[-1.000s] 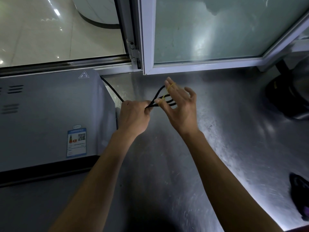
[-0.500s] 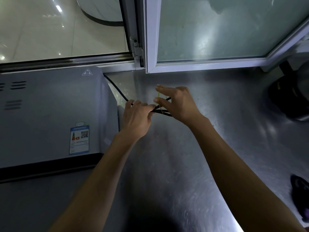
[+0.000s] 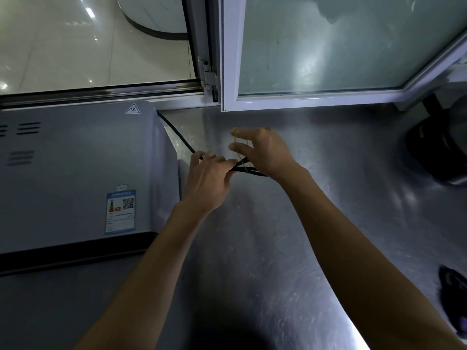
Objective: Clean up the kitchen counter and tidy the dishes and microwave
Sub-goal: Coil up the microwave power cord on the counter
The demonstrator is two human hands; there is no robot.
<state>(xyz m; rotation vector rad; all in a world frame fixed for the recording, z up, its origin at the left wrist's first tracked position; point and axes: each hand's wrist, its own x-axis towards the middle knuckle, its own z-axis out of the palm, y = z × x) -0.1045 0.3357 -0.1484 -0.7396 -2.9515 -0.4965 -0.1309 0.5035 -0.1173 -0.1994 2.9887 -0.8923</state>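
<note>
Microwave cord (image 3: 177,133) loops pinched in left hand (image 3: 207,180), rubber band (image 3: 241,152) stretched on right hand (image 3: 262,152) fingers; band best doubled snugly round the bundle

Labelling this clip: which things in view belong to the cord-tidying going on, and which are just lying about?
In the job:
- left hand, gripping the folded black power cord
- right hand, stretching a yellow rubber band over the cord
- microwave, which the cord runs from

Lying about:
- black appliance, far right on the steel counter
- dark object, right edge

Both forearms outstretched, left hand (image 3: 206,181) fingers curled, right hand (image 3: 262,151) fingers pinching.
</note>
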